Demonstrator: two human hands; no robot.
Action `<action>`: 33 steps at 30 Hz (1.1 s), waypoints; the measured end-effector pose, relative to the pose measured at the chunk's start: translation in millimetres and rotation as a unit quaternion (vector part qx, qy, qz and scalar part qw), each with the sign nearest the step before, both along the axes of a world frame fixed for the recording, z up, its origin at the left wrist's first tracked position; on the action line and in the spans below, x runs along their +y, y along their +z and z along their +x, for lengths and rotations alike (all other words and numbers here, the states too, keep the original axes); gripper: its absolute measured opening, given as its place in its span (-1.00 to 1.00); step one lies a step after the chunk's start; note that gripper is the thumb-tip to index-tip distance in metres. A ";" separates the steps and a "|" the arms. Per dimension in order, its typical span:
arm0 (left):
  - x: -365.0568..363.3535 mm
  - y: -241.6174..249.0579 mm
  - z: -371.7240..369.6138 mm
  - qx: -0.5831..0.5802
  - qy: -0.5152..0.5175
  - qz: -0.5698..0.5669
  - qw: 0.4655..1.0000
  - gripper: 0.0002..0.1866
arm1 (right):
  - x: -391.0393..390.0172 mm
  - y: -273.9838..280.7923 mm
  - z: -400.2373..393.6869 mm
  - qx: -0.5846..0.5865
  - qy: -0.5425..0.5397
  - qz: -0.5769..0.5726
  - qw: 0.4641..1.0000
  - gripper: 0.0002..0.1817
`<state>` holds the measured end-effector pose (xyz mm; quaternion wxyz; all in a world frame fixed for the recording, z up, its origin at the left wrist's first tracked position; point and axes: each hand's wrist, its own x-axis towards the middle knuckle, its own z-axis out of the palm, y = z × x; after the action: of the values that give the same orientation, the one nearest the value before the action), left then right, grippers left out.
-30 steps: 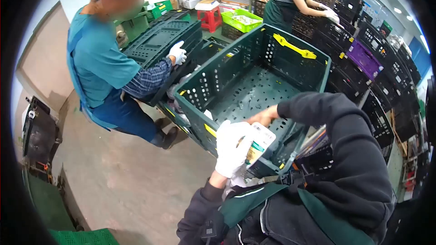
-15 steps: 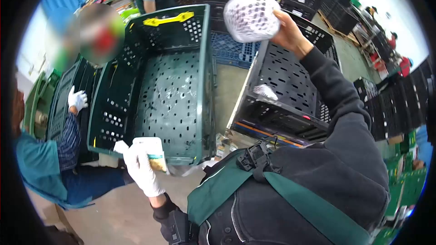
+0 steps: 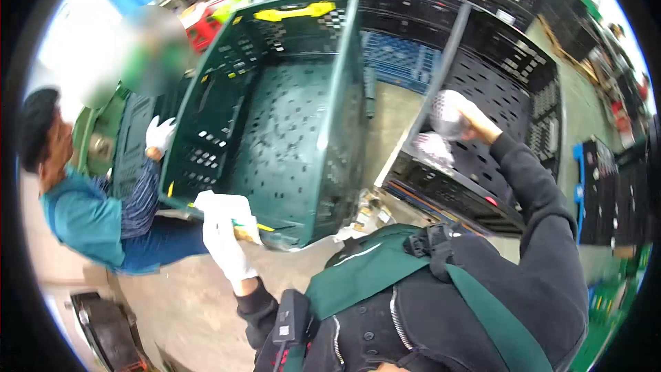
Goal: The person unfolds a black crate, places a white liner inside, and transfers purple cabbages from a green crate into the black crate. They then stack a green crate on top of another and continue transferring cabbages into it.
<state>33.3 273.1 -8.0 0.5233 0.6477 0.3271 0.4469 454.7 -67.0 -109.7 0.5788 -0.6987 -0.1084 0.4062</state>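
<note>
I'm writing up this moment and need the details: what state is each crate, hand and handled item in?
Green crate: upright, open-topped.
Black crate: open-topped, white bundle inside.
Left hand: gloved, holding packet.
Packet: partly covered by fingers; seal unclear.
Right hand: bare, holding netted bundle.
Netted bundle: held, blurred.
Co-worker's hand: gloved, fingers spread.

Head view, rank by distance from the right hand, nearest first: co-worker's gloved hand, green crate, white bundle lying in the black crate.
From the right hand:
1. White bundle, just below it, in the black crate
2. Green crate, to its left
3. Co-worker's gloved hand, beyond the green crate
</note>
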 end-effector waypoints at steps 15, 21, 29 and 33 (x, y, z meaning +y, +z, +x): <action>-14.7 -40.1 -77.8 -0.021 0.072 -0.088 0.993 -0.78 | 202.9 161.0 -65.9 -0.617 0.232 0.117 0.743 -0.55; -29.5 -55.6 -91.9 -0.100 0.112 -0.187 0.971 -0.78 | 261.6 157.8 -172.7 -0.578 0.598 0.217 0.511 -0.32; -26.2 -82.5 -112.8 -0.019 0.186 -0.144 0.972 -0.80 | 283.5 143.8 -246.7 -0.524 0.633 0.194 0.536 -0.48; -27.5 -98.5 -115.7 0.046 0.217 -0.133 0.966 -0.83 | 301.5 133.8 -265.4 -0.471 0.653 0.082 0.587 -0.58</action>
<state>-82.4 245.7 -106.5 0.4795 0.5055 0.5400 0.4720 189.3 234.5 24.1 0.0802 -0.4833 -0.8260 0.2787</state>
